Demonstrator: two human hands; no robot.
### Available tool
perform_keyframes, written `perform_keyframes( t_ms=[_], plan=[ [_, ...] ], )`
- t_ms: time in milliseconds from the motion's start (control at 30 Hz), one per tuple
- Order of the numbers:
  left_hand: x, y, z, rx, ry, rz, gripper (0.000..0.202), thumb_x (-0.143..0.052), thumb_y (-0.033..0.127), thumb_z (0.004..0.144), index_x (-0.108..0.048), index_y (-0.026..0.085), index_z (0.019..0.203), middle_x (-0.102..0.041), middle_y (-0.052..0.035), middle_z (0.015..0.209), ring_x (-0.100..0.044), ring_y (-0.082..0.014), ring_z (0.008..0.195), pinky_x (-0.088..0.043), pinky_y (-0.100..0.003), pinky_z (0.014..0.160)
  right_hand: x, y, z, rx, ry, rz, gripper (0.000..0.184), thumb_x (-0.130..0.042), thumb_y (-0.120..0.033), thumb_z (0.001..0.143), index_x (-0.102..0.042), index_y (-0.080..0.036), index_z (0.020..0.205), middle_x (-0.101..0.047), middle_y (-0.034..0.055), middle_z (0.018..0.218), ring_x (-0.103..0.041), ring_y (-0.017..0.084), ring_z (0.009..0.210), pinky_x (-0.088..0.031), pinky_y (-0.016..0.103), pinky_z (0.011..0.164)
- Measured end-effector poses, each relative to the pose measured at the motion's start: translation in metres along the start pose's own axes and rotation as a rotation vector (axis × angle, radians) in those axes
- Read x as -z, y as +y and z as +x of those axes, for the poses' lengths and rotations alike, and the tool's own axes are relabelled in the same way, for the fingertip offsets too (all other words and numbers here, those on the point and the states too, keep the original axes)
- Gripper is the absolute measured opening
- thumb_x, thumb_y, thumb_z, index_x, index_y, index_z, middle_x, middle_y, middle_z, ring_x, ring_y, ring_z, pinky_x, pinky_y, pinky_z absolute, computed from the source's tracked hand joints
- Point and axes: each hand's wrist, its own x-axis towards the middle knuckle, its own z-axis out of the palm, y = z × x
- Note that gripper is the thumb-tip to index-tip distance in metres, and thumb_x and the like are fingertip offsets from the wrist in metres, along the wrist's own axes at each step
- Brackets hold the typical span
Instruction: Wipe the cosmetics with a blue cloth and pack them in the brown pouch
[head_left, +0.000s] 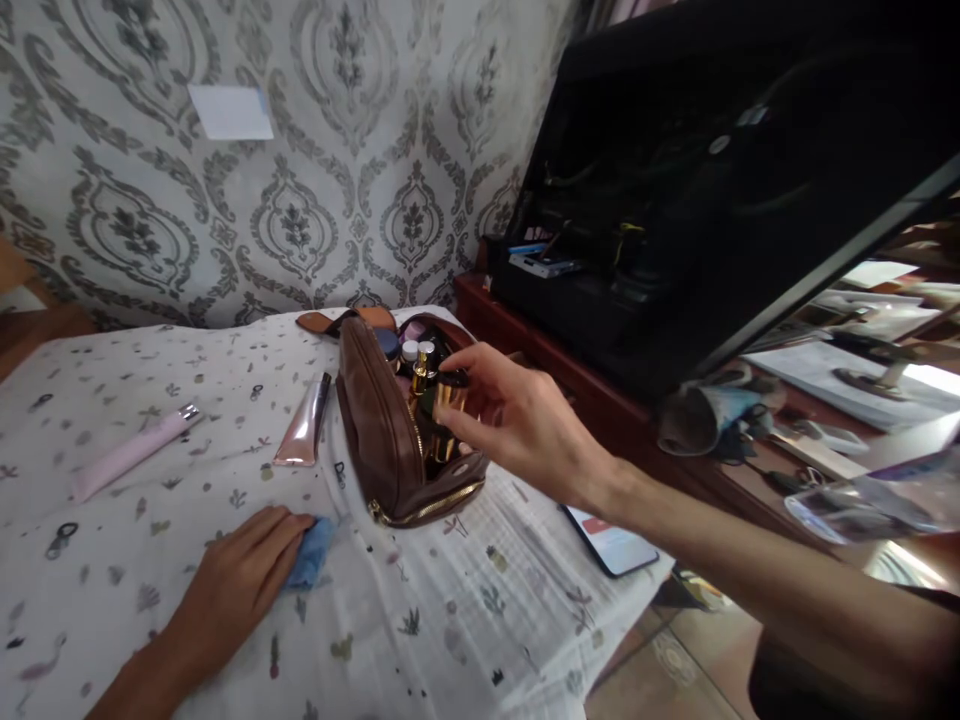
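Note:
A brown leather pouch point(382, 430) stands unzipped on the patterned white cloth point(150, 400), with several small bottles and tubes upright inside it. My right hand point(517, 420) reaches over the pouch's mouth, fingers pinched around a gold bottle with a black cap point(448, 395) that sits at the pouch's opening. My left hand point(232, 580) rests on the cloth in front of the pouch, fingers pressed down on a folded blue cloth point(311, 552).
A peach tube point(304, 425) lies left of the pouch and a pink tube point(131, 452) further left. A phone point(611, 543) lies near the cloth's right edge. A dark monitor point(712, 190) and a cluttered wooden desk point(825, 440) fill the right side. Patterned wallpaper lies behind.

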Motion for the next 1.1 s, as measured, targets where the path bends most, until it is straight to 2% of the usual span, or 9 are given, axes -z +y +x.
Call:
perform_keyframes(
  t_ms=[167, 300, 533, 600, 700, 800, 867, 1000, 1100],
  plan=[
    [0.002, 0.001, 0.003, 0.024, -0.021, -0.039, 0.029, -0.041, 0.031, 0.104, -0.068, 0.021, 0.104, -0.074, -0.0022, 0.09, -0.072, -0.0149, 0.079, -0.058, -0.024, 0.074, -0.015, 0.004, -0.023, -0.029, -0.019, -0.076, 0.026, -0.069, -0.02, 0.084, -0.06, -0.021, 0.109, -0.062, -0.0051, 0.071, -0.055, 0.011, 0.058, -0.04, 0.023, 0.057],
    [0.003, 0.002, 0.003, 0.064, -0.073, -0.081, 0.029, -0.039, 0.03, 0.104, -0.068, 0.022, 0.104, -0.071, -0.0018, 0.085, -0.069, -0.0134, 0.074, -0.056, -0.021, 0.066, -0.019, 0.008, -0.03, 0.021, -0.051, -0.102, 0.007, -0.066, -0.024, 0.09, -0.065, -0.02, 0.095, -0.066, 0.0002, 0.084, -0.057, 0.01, 0.062, -0.041, 0.022, 0.058],
    [0.002, 0.002, 0.002, 0.068, -0.038, -0.103, 0.028, -0.042, 0.029, 0.103, -0.068, 0.022, 0.102, -0.072, -0.0023, 0.088, -0.07, -0.0145, 0.078, -0.056, -0.022, 0.069, -0.015, 0.009, -0.038, 0.101, 0.039, -0.05, 0.018, -0.055, -0.023, 0.097, -0.068, -0.017, 0.085, -0.066, 0.0045, 0.086, -0.059, 0.012, 0.069, -0.045, 0.023, 0.059],
    [0.002, 0.003, 0.004, 0.079, -0.043, -0.113, 0.028, -0.041, 0.029, 0.103, -0.068, 0.022, 0.101, -0.07, -0.0017, 0.084, -0.068, -0.0137, 0.073, -0.055, -0.022, 0.066, -0.014, 0.005, -0.043, 0.142, 0.097, -0.02, 0.019, -0.053, -0.021, 0.098, -0.066, -0.017, 0.085, -0.066, 0.0052, 0.086, -0.06, 0.013, 0.072, -0.048, 0.025, 0.064],
    [0.006, 0.004, 0.006, 0.075, -0.064, -0.117, 0.029, -0.04, 0.03, 0.103, -0.068, 0.022, 0.103, -0.07, -0.0029, 0.086, -0.068, -0.014, 0.074, -0.055, -0.022, 0.066, -0.023, -0.006, -0.055, 0.297, 0.131, 0.071, 0.017, -0.051, -0.016, 0.098, -0.063, -0.017, 0.085, -0.066, 0.0053, 0.084, -0.061, 0.014, 0.076, -0.051, 0.025, 0.068],
    [0.014, 0.005, 0.008, 0.028, -0.141, -0.126, 0.026, -0.044, 0.032, 0.102, -0.067, 0.021, 0.108, -0.07, -0.0044, 0.092, -0.067, -0.0157, 0.082, -0.054, -0.023, 0.068, -0.049, -0.016, -0.07, 0.473, 0.003, 0.143, 0.015, -0.051, -0.014, 0.098, -0.063, -0.015, 0.089, -0.067, 0.0052, 0.08, -0.06, 0.014, 0.072, -0.051, 0.025, 0.066],
    [0.02, 0.006, 0.006, -0.007, -0.209, -0.126, 0.025, -0.049, 0.035, 0.101, -0.065, 0.021, 0.113, -0.069, -0.0059, 0.098, -0.066, -0.0181, 0.088, -0.054, -0.026, 0.071, -0.072, -0.021, -0.076, 0.514, -0.105, 0.155, 0.018, -0.049, -0.016, 0.099, -0.064, -0.016, 0.088, -0.066, 0.0046, 0.077, -0.06, 0.014, 0.07, -0.05, 0.026, 0.066],
    [0.028, 0.006, -0.006, -0.018, -0.304, -0.125, 0.029, -0.05, 0.036, 0.1, -0.059, 0.018, 0.121, -0.067, -0.0099, 0.109, -0.062, -0.0222, 0.1, -0.053, -0.035, 0.085, -0.125, -0.03, -0.07, 0.339, -0.284, 0.35, 0.02, -0.048, -0.019, 0.097, -0.065, -0.018, 0.085, -0.066, 0.0034, 0.077, -0.061, 0.014, 0.069, -0.048, 0.024, 0.061],
    [0.03, -0.001, -0.017, 0.131, -0.358, -0.048, 0.02, -0.046, 0.028, 0.101, -0.062, 0.019, 0.11, -0.066, -0.0076, 0.101, -0.061, -0.0214, 0.096, -0.052, -0.033, 0.083, -0.167, -0.037, -0.051, 0.118, -0.373, 0.615, 0.016, -0.052, -0.024, 0.093, -0.065, -0.017, 0.085, -0.064, 0.0022, 0.071, -0.058, 0.013, 0.064, -0.045, 0.023, 0.055]
  ],
)
